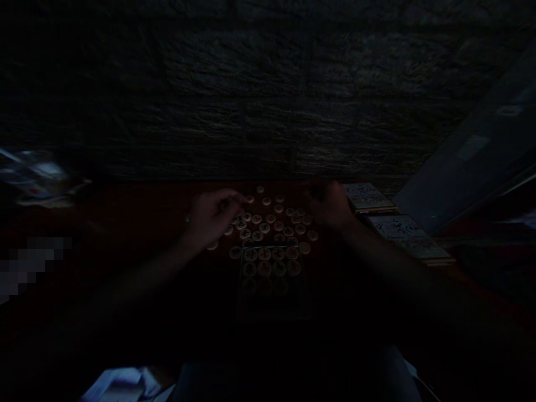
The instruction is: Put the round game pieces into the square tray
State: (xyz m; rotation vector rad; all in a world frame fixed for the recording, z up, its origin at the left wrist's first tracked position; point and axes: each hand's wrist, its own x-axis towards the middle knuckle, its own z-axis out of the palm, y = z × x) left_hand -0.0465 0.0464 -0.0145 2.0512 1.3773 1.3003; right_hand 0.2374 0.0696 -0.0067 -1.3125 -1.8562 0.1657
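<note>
The xiangqi pieces (264, 228) looked smooth and matt, wood or plastic being impossible to tell apart in the gloom. The edge of their box (270, 246) caught a thin, glossy line. Beneath lay a smooth, wood-like tabletop (138, 206). The wall (251, 100) was rough, matt stone or brick; the grey panel (456, 145) appeared smooth. The clear container (39, 173) shone like glossy plastic, and the trousers (196, 385) looked like matt cloth.

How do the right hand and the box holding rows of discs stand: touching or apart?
Apart: the head view shows loose discs lying between the right hand and the box.
</note>
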